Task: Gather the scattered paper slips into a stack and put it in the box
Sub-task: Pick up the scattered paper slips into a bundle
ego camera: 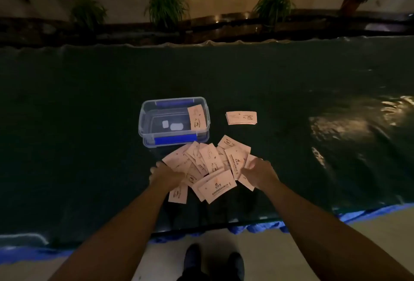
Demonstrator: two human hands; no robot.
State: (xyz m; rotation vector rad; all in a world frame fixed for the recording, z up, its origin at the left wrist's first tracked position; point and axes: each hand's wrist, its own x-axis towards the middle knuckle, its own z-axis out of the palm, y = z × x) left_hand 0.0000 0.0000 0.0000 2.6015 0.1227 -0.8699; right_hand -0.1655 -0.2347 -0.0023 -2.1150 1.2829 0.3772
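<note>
Several pale printed paper slips [210, 166] lie fanned in a loose pile on the dark table, just in front of a clear plastic box [147, 121] with blue clips. One slip [197, 117] leans inside the box at its right wall. A small neat stack of slips [241, 118] lies to the right of the box. My left hand [164, 175] rests on the pile's left edge, fingers curled over slips. My right hand [257, 172] cups the pile's right edge, pinching a slip.
The dark table cover [89, 146] stretches wide on both sides, with a blue edge [257, 228] along the near side. Light glares on the cover at the right. Potted plants [165, 7] stand beyond the far edge. My shoes [212, 260] show on the floor below.
</note>
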